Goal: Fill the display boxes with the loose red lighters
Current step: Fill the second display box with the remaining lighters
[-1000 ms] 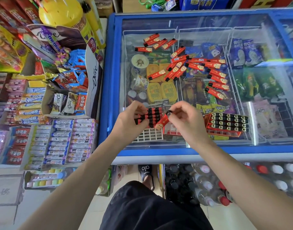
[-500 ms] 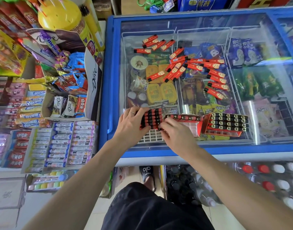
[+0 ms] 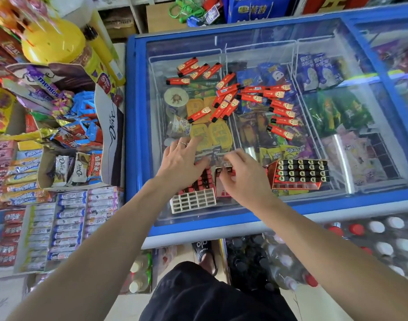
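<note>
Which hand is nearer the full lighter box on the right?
Right. The right hand sits just left of the full display box, apart from it. The left hand is farther left, beyond the right hand, over the part-filled tray.

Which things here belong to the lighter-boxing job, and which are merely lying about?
Job: loose red lighters on the freezer lid; white grid tray; full display box; left hand; right hand.

Lying about: Dove chocolates; Mentos box; yellow container.
</note>
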Motion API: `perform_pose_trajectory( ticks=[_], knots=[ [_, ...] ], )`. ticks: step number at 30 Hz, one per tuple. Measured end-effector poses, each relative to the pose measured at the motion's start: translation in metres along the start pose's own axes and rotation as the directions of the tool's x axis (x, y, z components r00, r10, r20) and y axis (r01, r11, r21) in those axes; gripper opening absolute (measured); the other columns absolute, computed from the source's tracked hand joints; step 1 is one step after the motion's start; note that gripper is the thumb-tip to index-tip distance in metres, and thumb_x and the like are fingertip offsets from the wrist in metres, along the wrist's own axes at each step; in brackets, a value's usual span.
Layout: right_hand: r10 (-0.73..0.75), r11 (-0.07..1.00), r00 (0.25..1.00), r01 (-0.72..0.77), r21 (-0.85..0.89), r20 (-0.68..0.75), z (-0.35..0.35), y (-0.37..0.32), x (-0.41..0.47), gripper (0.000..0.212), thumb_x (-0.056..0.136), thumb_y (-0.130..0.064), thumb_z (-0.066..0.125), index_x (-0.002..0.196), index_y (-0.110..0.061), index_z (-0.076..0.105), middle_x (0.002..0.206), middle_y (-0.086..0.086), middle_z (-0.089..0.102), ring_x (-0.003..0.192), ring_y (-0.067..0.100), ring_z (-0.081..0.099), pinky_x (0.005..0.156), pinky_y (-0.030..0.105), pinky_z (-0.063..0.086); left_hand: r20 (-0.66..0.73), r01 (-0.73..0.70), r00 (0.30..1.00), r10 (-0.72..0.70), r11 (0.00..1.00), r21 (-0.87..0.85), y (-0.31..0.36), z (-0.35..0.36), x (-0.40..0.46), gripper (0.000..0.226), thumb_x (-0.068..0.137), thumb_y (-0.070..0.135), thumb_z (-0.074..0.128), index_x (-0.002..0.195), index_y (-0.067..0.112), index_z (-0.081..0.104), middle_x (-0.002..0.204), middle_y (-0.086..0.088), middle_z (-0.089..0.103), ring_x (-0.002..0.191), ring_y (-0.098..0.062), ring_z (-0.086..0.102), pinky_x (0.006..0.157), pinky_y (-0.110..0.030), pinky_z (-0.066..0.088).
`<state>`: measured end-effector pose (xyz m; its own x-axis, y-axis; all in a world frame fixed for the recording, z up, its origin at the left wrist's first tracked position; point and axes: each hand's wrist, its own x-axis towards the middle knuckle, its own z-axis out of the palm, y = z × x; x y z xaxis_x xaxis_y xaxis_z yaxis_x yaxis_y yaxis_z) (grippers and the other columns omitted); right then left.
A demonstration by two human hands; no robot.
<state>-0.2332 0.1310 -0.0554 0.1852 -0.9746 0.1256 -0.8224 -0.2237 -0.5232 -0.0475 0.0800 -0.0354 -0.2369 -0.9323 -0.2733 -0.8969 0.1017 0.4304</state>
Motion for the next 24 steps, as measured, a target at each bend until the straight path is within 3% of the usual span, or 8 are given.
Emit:
perform_pose_trajectory(
  ticks=[2, 6, 9, 12, 15, 19, 24],
  knots=[
    [0.117, 0.993, 0.993, -0.117, -0.002, -0.029, -0.017, 0.017, 0.016, 0.030, 0.090, -0.022, 0.065, 0.117, -0.010, 0.061, 0.109, 0.006, 0.061, 0.080, 0.018, 0.060, 0.060, 0.023, 0.040, 0.027, -0.031, 0.999, 0.030, 0.999, 0.030, 0.017, -0.003, 0.022, 0.064, 0.100, 0.048, 0.054, 0.155, 0.025, 0.033, 0.150, -0.012, 0.045, 0.138, -0.037, 0.039, 0.115, -0.051, 0.031],
    [0.309, 0.951, 0.950, -0.308, -0.026, 0.042, -0.052, 0.066, 0.048, 0.065, 0.085, -0.023, 0.073, 0.143, -0.012, 0.044, 0.137, 0.012, 0.051, 0.116, 0.028, 0.057, 0.084, 0.036, 0.049, 0.085, -0.074, 0.994, 0.064, 0.990, 0.122, 0.056, -0.002, 0.066, 0.068, 0.099, 0.046, 0.053, 0.157, 0.023, 0.026, 0.154, -0.016, 0.040, 0.140, -0.039, 0.038, 0.116, -0.053, 0.030],
    [0.419, 0.905, 0.888, -0.392, -0.166, 0.189, -0.070, 0.107, 0.063, 0.099, 0.076, -0.029, 0.081, 0.156, -0.015, 0.024, 0.152, 0.014, 0.039, 0.135, 0.034, 0.046, 0.106, 0.047, 0.046, 0.104, 0.026, 0.994, -0.044, 0.986, 0.167, 0.070, 0.000, 0.099, 0.075, 0.098, 0.050, 0.056, 0.158, 0.018, 0.022, 0.160, -0.018, 0.029, 0.144, -0.041, 0.032, 0.118, -0.054, 0.029],
    [0.464, 0.875, 0.823, -0.370, -0.311, 0.327, -0.075, 0.133, 0.071, 0.120, 0.076, -0.033, 0.083, 0.162, -0.017, 0.002, 0.167, 0.012, 0.014, 0.152, 0.036, 0.023, 0.120, 0.050, 0.032, 0.127, 0.177, 0.971, -0.205, 0.964, 0.198, 0.067, 0.005, 0.125, 0.088, 0.095, 0.060, 0.056, 0.160, 0.015, 0.016, 0.165, -0.020, 0.018, 0.149, -0.042, 0.023, 0.120, -0.058, 0.024],
    [0.471, 0.860, 0.798, -0.321, -0.397, 0.377, -0.072, 0.148, 0.082, 0.124, 0.081, -0.047, 0.081, 0.162, -0.015, -0.007, 0.170, 0.014, -0.003, 0.156, 0.037, 0.006, 0.124, 0.050, 0.018, 0.130, 0.258, 0.948, -0.292, 0.939, 0.230, 0.058, 0.011, 0.148, 0.096, 0.093, 0.070, 0.051, 0.162, 0.018, 0.010, 0.167, -0.019, 0.010, 0.152, -0.042, 0.017, 0.120, -0.062, 0.019],
    [0.457, 0.842, 0.820, -0.273, -0.465, 0.345, -0.060, 0.166, 0.102, 0.125, 0.082, -0.066, 0.071, 0.161, -0.016, -0.012, 0.169, 0.015, -0.008, 0.156, 0.037, 0.002, 0.125, 0.056, 0.013, 0.124, 0.325, 0.925, -0.359, 0.917, 0.233, 0.048, 0.018, 0.170, 0.106, 0.087, 0.083, 0.044, 0.163, 0.021, 0.002, 0.170, -0.017, -0.001, 0.155, -0.040, 0.008, 0.121, -0.065, 0.011],
    [0.440, 0.822, 0.827, -0.215, -0.527, 0.350, -0.051, 0.187, 0.122, 0.114, 0.090, -0.070, 0.056, 0.161, -0.016, -0.016, 0.170, 0.012, -0.013, 0.157, 0.033, -0.004, 0.126, 0.055, 0.008, 0.129, 0.381, 0.900, -0.416, 0.896, 0.230, 0.047, 0.036, 0.185, 0.111, 0.079, 0.094, 0.028, 0.163, 0.027, 0.002, 0.171, -0.014, -0.002, 0.155, -0.039, 0.005, 0.120, -0.067, 0.008]
  ],
)
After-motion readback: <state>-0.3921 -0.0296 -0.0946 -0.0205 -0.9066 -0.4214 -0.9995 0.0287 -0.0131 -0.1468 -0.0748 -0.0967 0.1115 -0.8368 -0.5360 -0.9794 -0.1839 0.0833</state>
